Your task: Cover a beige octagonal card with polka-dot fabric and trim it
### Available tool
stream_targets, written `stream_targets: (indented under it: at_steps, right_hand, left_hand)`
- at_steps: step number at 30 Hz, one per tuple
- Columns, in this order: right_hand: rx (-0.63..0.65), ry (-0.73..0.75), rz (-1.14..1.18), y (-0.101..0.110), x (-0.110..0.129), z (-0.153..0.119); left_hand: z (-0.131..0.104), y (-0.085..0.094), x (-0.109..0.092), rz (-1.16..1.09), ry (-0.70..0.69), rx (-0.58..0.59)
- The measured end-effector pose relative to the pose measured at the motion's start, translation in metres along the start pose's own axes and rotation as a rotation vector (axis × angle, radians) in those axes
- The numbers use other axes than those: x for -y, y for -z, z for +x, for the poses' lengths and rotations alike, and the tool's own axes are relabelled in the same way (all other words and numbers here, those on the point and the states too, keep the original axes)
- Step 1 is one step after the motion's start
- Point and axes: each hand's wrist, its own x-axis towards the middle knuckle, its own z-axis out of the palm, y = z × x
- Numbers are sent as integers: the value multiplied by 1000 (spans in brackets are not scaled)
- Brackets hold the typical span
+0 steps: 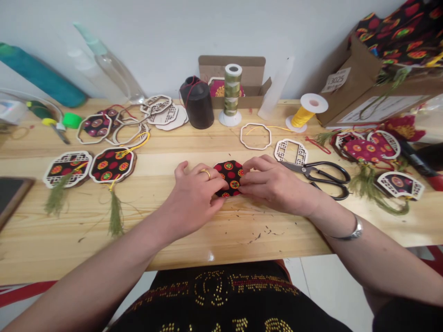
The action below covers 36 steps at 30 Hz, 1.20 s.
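Between my two hands lies a fabric-covered panel [228,176], black with red, orange and green flower rounds, low over the wooden table. My left hand [195,193] grips its left edge with thumb and fingers; a ring is on one finger. At the opposite edge my right hand [268,184] pinches the panel. Parts of its rim are hidden under my fingers. Just beyond my right hand are a pale lattice frame [291,152] and black-handled scissors [311,173]. A plain thin frame [256,136] with yellow cord lies farther back.
Finished-looking tasselled ornaments [112,165] lie at left. Along the wall stand a black thread cone [197,103], a green thread spool [231,94] and a yellow cord spool [302,115]. A cardboard box [363,87] of patterned fabric occupies the back right. More tasselled pieces [399,184] are at right.
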Motion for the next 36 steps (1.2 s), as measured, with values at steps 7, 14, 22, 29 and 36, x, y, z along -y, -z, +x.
stream_targets:
  at_steps: [7, 14, 22, 29, 36]
  right_hand:
    - [13, 11, -10, 0, 0, -1]
    - [1, 19, -14, 2, 0, -1]
    - [-196, -39, 149, 1, 0, -2]
    - [-103, 14, 182, -6, -3, -2]
    - [-66, 43, 131, -7, -5, -1]
  left_hand:
    - [-1, 0, 0, 10, 12, 0]
    - [0, 0, 0, -7, 5, 7]
    - [3, 12, 4, -132, 76, -209]
    - [6, 1, 5, -65, 179, -51]
    - [7, 3, 5, -47, 265, -35]
